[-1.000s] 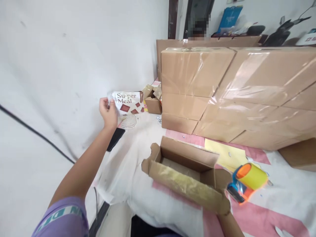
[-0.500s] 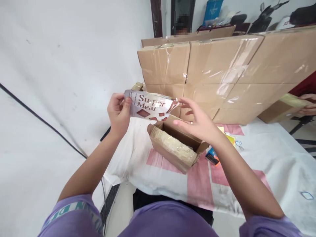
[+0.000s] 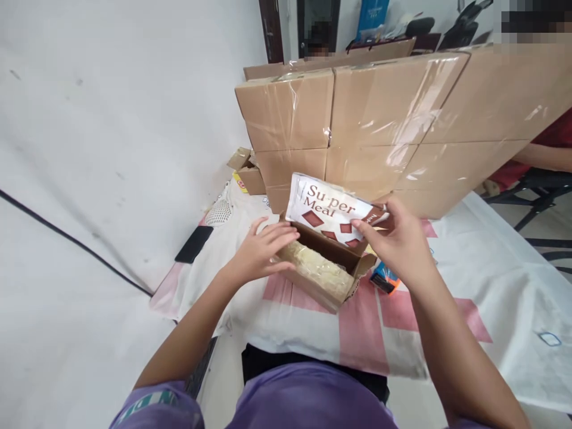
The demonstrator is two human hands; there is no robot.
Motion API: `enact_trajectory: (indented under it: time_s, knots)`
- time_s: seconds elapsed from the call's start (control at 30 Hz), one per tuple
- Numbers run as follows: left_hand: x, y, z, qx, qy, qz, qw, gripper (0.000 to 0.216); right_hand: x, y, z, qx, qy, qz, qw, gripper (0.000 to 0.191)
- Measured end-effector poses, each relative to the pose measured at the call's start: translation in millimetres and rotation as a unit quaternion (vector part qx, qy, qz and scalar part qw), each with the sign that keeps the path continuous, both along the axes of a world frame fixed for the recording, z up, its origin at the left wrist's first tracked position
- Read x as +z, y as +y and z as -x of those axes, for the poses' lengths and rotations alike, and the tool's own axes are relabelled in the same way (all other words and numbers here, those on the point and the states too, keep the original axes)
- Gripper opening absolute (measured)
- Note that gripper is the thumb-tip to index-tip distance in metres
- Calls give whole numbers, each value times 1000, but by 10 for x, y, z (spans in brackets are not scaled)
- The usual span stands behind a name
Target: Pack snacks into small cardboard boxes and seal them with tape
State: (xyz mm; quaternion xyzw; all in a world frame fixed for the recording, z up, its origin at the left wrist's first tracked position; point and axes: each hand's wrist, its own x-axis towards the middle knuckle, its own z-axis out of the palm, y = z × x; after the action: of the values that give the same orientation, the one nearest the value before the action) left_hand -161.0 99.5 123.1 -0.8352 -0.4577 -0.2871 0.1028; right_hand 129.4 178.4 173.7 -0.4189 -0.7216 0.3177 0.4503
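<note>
And here's the right hand (image 3: 404, 241) pinching the brown end of the Su-per Meal pouch (image 3: 324, 205) just over the open cardboard box (image 3: 308, 285), left hand (image 3: 261, 253) spread at its left end; the pouch looks light, floppy, slick, best held by both ends.

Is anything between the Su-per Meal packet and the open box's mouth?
Only the left hand, which reaches over the left end of the box. Nothing else visible stands between it and the packet in the right hand.
</note>
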Motion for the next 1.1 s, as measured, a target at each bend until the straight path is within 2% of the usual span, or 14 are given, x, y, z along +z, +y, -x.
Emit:
enact_trajectory:
  time_s: [0.07, 0.17, 0.27, 0.4, 0.53, 0.63, 0.7, 0.9, 1.1]
  knots:
    - [-61, -57, -28, -15, 90, 17, 996, 46, -8, -60, -87, 13, -60, 15, 998, 22]
    - [-150, -172, -165, 14, 85, -91, 992, 6, 33, -136, -88, 46, -166, 9, 985, 12]
    - [-243, -358, -402, 34, 69, -141, 987, 15, 66, -196, 42, 84, -251, -18, 964, 14]
    - [-344, -636, -726, 81, 38, -128, 988, 14, 28, -265, 256, 123, -358, 1, 926, 16]
    - [-375, -816, -884, 116, -3, -99, 988, 15, -41, -308, 342, 142, -499, -10, 855, 11]
    - [-368, -862, -896, 108, -25, -81, 991, 15, -80, -301, 351, 163, -581, -19, 797, 23]
    - [-368, -869, -886, 104, -29, -82, 991, 15, -107, -267, 347, 175, -602, -28, 779, 30]
    - [-435, -873, -868, 99, -36, -83, 991, 18, -202, -97, 284, 216, -593, -77, 772, 31]
    - [-473, -875, -861, 89, -46, -84, 991, 20, -189, -98, 260, 228, -620, -50, 749, 20]
